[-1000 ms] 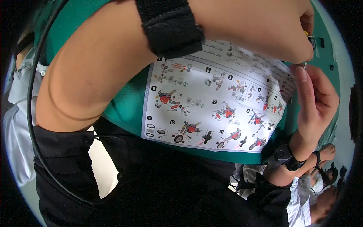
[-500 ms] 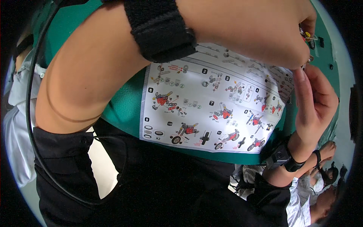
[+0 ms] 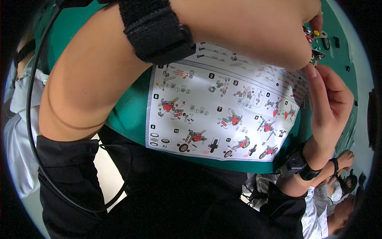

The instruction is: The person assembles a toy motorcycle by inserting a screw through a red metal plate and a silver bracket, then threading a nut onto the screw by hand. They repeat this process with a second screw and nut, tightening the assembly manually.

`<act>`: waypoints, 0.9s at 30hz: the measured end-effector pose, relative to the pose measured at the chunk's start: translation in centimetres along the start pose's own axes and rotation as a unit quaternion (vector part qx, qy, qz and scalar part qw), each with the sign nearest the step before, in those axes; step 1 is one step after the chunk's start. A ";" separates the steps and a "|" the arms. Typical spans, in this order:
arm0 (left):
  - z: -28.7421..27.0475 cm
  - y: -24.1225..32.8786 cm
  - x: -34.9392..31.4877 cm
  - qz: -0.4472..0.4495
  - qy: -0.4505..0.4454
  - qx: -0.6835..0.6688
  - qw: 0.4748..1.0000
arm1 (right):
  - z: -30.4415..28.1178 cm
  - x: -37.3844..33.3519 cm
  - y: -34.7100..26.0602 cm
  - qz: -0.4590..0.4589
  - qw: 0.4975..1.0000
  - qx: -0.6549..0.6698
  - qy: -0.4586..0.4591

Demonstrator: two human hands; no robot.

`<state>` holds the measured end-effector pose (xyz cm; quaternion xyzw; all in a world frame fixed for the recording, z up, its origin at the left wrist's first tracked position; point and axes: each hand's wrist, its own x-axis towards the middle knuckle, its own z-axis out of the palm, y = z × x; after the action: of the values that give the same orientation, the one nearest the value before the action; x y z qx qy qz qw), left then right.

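Note:
My left hand (image 3: 288, 38) reaches across from the left, fingers curled round a small metal construction model (image 3: 309, 36) with red, yellow and silver parts. Most of that model is hidden behind the hand. Just below it, my right hand (image 3: 332, 93) is closed, thumb and forefinger pinched together by a silver metal piece with a screw (image 3: 317, 55). What lies between those fingertips is too small to make out. Under my left forearm lies a white printed instruction sheet (image 3: 207, 95) with drawings of a motorcycle being assembled in steps.
The sheet rests on a green table (image 3: 131, 115) with a curved near edge. Beyond my hands lie a black wheel (image 3: 326, 43) and small black parts (image 3: 337, 42). A black cable (image 3: 34, 91) runs down the left side. Other people sit at the lower right (image 3: 338, 211) and left.
My left hand and forearm have shifted slightly left with the model, so more of its metal parts show. My right hand has moved a little left and up; its pinch stays.

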<state>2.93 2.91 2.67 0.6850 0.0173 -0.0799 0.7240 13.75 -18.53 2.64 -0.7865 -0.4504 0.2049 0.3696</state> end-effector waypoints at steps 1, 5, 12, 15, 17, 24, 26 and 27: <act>0.0 0.0 -0.1 -0.001 0.000 0.001 1.000 | 0.1 0.0 0.1 0.003 1.000 -0.002 0.010; -0.1 0.0 0.0 -0.004 -0.001 -0.003 1.000 | -0.1 0.1 -0.2 0.012 1.000 -0.008 -0.009; -0.2 0.2 -0.4 -0.009 -0.003 -0.011 1.000 | 0.5 0.3 -0.4 0.013 1.000 0.024 0.005; -0.1 0.4 -0.5 -0.011 -0.006 -0.015 1.000 | 0.7 0.2 -0.2 0.008 0.999 0.042 0.016; -0.1 0.7 -0.6 -0.014 -0.006 -0.018 1.000 | 0.3 0.1 -0.3 0.004 0.999 0.048 0.024; -0.3 1.4 -1.2 -0.050 -0.028 -0.093 0.994 | -0.4 0.1 -0.9 -0.015 0.999 -0.029 -0.028; -0.3 0.9 -1.3 -0.036 -0.056 -0.141 0.988 | -0.7 0.0 -1.3 -0.018 1.000 -0.019 -0.018; -0.2 1.1 -1.3 -0.035 -0.064 -0.138 0.988 | -1.0 0.0 -1.4 -0.019 1.000 -0.008 -0.017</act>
<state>1.84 3.26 3.91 0.5711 0.0051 -0.1456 0.8079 13.59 -18.50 4.33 -0.7773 -0.4729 0.2073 0.3594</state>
